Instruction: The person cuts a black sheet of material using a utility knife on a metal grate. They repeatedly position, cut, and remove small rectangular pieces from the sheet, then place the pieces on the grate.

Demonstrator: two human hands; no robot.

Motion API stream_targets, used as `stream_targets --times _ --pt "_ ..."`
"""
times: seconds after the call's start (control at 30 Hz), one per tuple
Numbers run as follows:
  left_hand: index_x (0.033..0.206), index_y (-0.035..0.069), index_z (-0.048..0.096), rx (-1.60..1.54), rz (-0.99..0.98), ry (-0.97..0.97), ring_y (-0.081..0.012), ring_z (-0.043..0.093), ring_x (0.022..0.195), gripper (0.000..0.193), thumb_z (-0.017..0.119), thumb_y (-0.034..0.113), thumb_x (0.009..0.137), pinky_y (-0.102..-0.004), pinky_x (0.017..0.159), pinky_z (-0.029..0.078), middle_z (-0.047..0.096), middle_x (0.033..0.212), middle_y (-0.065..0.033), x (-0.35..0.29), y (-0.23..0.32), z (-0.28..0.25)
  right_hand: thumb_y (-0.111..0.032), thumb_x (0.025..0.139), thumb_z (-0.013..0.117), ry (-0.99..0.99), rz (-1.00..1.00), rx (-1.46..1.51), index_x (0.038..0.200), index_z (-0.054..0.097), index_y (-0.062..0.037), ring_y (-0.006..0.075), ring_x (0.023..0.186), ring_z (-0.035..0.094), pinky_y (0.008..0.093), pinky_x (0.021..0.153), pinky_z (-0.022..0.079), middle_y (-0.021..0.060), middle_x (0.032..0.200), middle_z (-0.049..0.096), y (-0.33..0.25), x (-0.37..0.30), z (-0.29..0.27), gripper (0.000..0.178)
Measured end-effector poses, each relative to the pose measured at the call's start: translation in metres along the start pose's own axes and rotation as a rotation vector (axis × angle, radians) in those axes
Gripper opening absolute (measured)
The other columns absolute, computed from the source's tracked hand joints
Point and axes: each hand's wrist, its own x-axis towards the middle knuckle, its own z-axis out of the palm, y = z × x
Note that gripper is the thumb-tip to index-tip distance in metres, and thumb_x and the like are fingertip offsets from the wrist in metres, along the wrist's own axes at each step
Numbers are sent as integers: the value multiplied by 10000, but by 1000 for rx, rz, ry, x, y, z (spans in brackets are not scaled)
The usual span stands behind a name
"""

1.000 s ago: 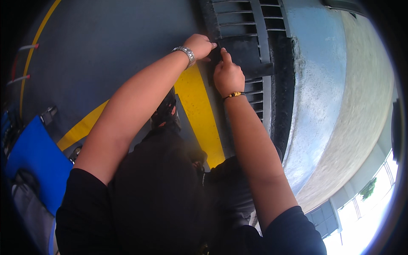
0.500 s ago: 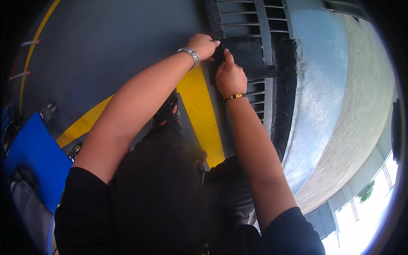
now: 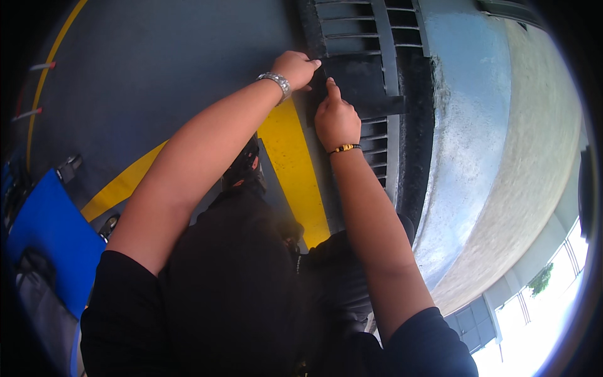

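Note:
Both arms reach out over a floor grate (image 3: 352, 28) with dark bars. A black flat panel (image 3: 355, 72) lies across part of the grate and hides the bars under it. My left hand (image 3: 294, 68), with a metal watch band at the wrist, is closed at the panel's near-left edge, its thumb laid along the top. Close beside it, my right hand (image 3: 338, 119) is closed at the same edge, thumb pointing away from me. A beaded bracelet circles that wrist. The fingers of both hands are mostly hidden. A dark strip (image 3: 392, 105) sticks out at the panel's right side.
Grey floor (image 3: 188, 50) with yellow painted bands (image 3: 292, 163) spreads to the left. A worn, pale curb wall (image 3: 465, 125) rises right of the grate. At the lower left stands a blue chair-like piece (image 3: 53, 232) with a dark bag (image 3: 41, 295) by it.
The view has shifted slightly, so the grate and panel sit a little further left. My right hand's thumb has drawn slightly toward me, while the left hand keeps its place at the edge.

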Motion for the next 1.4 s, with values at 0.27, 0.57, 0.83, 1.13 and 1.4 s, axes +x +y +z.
stream_targets --times 0.27,0.57,0.83,1.13,1.4 --pt "1058 -50 677 8 12 23 -216 698 797 366 628 300 963 -312 619 604 689 990 -130 0 -2 1 -181 888 538 -5 -24 -13 1377 528 -167 363 718 698 475 640 566 157 805 695 4 -4 0 489" --pt "1034 -50 678 -22 12 23 -217 696 783 361 633 301 959 -314 610 603 679 962 -123 2 -4 2 -175 890 530 -4 -15 -10 1381 525 -170 365 713 696 474 642 564 159 806 697 8 -12 1 490" --pt "1055 -55 677 -12 24 43 -226 701 784 378 637 308 956 -303 604 600 684 998 -133 2 -4 3 -182 897 529 -27 -2 -17 1384 521 -173 367 706 696 481 639 563 154 799 695 12 -22 0 487" --pt "1039 -46 685 12 14 41 -212 695 780 378 634 319 957 -298 605 599 680 986 -122 2 -3 2 -176 894 537 -39 -4 -33 1383 520 -170 364 694 693 479 625 560 154 795 690 17 -30 -1 490" --pt "1030 -38 690 2 16 41 -183 671 786 377 633 328 961 -294 608 600 673 940 -104 3 -4 4 -172 919 551 -34 20 -27 1344 529 -176 391 715 687 505 630 553 168 829 709 18 -37 0 426"
